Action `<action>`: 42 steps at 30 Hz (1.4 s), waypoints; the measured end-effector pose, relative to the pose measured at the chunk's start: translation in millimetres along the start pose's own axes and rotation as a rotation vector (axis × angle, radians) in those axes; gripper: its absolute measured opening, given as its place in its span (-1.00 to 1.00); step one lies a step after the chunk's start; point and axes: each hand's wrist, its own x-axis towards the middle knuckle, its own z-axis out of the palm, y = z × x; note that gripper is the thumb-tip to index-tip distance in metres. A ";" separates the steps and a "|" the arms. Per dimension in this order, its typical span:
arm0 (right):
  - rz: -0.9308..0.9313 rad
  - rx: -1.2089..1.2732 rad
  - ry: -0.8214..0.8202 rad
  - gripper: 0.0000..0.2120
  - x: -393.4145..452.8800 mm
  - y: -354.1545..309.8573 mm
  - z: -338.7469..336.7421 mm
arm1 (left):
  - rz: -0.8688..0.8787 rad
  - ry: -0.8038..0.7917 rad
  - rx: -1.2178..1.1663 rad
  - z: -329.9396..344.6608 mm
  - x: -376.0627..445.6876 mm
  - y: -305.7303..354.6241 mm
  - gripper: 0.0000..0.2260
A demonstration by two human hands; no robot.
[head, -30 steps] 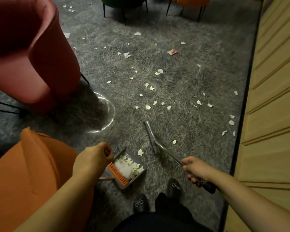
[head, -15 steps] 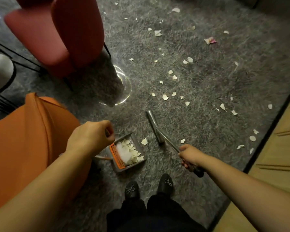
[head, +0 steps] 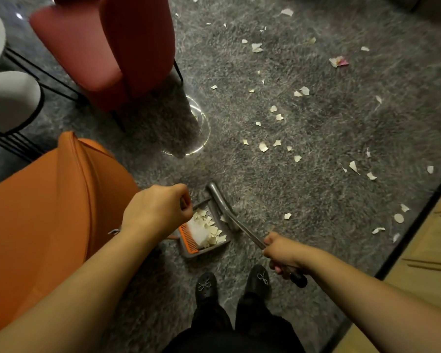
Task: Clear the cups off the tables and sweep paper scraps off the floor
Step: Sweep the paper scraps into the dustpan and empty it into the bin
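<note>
Mid-sweep at lower centre: left hand [head: 158, 208] fisted on the dustpan [head: 206, 231] handle, right hand [head: 281, 252] wrapped round the broom [head: 223, 207] at the pan's mouth; next, reaching for scraps [head: 263, 147] strewn across the upper-right carpet [head: 316, 200].

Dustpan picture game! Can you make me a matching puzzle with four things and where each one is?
Things:
1. dustpan
2. broom
3. orange chair
4. pink scrap

Places:
A. far up the carpet, on the right
B. its head at the dustpan's mouth, its handle gripped by the right hand
C. on the carpet in front of the black shoes, holding paper scraps
D. beside the left arm

Pairs: 1-C, 2-B, 3-D, 4-A
</note>
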 end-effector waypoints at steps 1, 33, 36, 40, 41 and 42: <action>-0.001 0.043 -0.016 -0.81 -4.2 2.5 3.4 | 0.000 0.000 -0.003 0.6 -1.0 -0.3 -0.88; -0.021 0.658 0.403 -0.82 -105.2 168.6 -80.1 | 0.465 -0.033 0.101 -24.8 65.9 179.5 -0.85; 0.000 0.668 0.413 -0.85 -94.5 182.7 -110.8 | 0.500 -0.079 0.144 -24.1 83.6 216.6 -0.83; 0.004 0.658 0.403 -0.91 -81.1 193.9 -149.7 | 0.533 -0.118 0.200 -16.3 100.3 250.3 -0.83; 0.011 0.650 0.403 -0.87 -75.6 196.8 -158.2 | 0.538 -0.117 0.213 -14.3 104.0 256.5 -0.83; 0.027 0.657 0.398 -0.81 -70.7 199.0 -166.7 | 0.541 -0.117 0.226 -13.1 107.9 262.4 -0.83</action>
